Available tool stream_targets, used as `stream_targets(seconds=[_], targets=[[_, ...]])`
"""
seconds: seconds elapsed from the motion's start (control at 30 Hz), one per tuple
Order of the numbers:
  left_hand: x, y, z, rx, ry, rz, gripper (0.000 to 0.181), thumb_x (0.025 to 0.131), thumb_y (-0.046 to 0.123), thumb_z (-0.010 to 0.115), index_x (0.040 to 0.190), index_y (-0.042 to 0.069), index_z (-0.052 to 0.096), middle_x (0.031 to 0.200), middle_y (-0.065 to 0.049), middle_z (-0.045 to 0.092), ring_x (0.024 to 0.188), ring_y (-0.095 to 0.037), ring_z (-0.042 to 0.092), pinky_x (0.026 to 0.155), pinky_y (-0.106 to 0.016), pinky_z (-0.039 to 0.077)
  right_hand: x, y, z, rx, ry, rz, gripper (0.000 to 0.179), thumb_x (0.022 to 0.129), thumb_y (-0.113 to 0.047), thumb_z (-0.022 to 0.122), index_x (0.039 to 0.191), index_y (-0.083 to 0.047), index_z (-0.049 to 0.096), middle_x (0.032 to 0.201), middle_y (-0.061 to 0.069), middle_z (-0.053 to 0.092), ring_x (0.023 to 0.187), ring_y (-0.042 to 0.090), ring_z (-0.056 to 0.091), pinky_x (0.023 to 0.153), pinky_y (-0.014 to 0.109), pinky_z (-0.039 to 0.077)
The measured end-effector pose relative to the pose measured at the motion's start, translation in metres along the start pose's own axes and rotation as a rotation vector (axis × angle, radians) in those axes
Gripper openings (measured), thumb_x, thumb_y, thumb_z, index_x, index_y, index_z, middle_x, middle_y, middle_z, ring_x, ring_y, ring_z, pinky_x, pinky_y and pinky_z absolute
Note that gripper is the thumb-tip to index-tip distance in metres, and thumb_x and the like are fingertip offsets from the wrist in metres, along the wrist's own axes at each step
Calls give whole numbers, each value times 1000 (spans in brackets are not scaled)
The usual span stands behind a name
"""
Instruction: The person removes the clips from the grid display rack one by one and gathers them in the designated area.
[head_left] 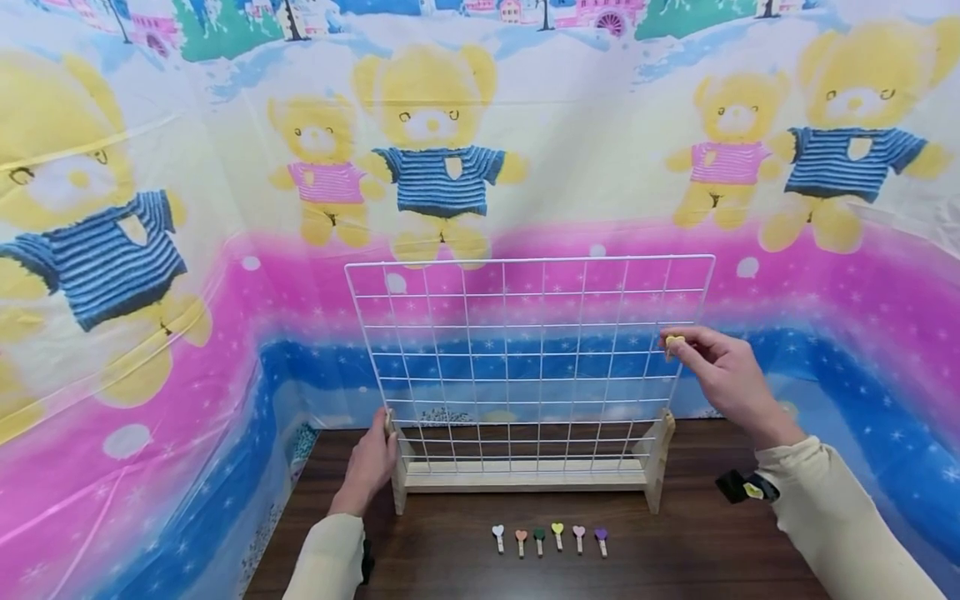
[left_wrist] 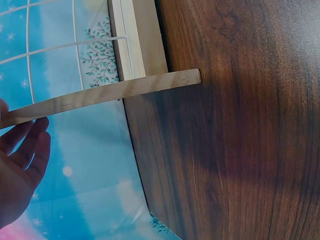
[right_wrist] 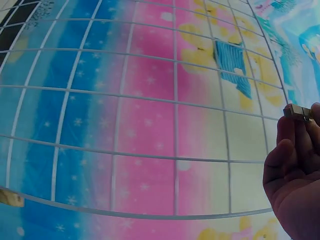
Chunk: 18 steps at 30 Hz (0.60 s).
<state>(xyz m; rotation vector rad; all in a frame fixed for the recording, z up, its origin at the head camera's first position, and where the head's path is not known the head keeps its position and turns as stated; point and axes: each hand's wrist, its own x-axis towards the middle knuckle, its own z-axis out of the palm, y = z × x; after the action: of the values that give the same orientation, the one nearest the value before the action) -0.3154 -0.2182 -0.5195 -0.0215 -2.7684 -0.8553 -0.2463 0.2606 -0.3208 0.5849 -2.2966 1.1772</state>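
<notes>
A white wire grid (head_left: 525,350) stands upright in a wooden stand (head_left: 525,482) on the table. My left hand (head_left: 371,462) grips the stand's left side post; in the left wrist view, the fingers (left_wrist: 37,150) lie along one face of this post (left_wrist: 100,95). Between thumb and fingertips, my right hand (head_left: 731,379) pinches a small wooden clothespin with a pale yellow heart (head_left: 676,342), near the grid's right edge. The right wrist view shows this clothespin (right_wrist: 298,112) held at the far right, its heart hidden there.
In front of the stand, a row of several heart clothespins lies on the dark wood table (head_left: 442,550), among them a white one (head_left: 498,537), a bright yellow one (head_left: 557,535) and a purple one (head_left: 602,541). A bear-print cloth (head_left: 585,167) hangs behind and at both sides.
</notes>
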Motion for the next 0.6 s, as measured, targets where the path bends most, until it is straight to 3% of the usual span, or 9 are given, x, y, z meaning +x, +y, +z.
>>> stream_targets(seconds=[0.17,0.4,0.6], targets=[[0,-1,-1,-4,-4,6,48,99,15,48,142,8,27,114,-25,59,90,-38,63,69,-51,50,-11,12,9,-42,-42,63,28,98,-22,53,118,-6,64,102,11,68,84,2,61,65,15,48],[0,-4,0,-4,0,14,46,99,15,49,139,10,28,113,-24,60,88,-38,63,67,-51,50,-26,29,19,-74,-118,110,28,97,-23,55,118,-8,64,99,8,69,76,9,58,60,23,48],[0,-2,1,-12,5,14,46,99,16,49,139,11,29,114,-24,59,90,-39,63,70,-52,50,-36,45,26,-36,-172,141,28,96,-24,56,118,-9,63,97,4,69,73,12,57,54,26,43]])
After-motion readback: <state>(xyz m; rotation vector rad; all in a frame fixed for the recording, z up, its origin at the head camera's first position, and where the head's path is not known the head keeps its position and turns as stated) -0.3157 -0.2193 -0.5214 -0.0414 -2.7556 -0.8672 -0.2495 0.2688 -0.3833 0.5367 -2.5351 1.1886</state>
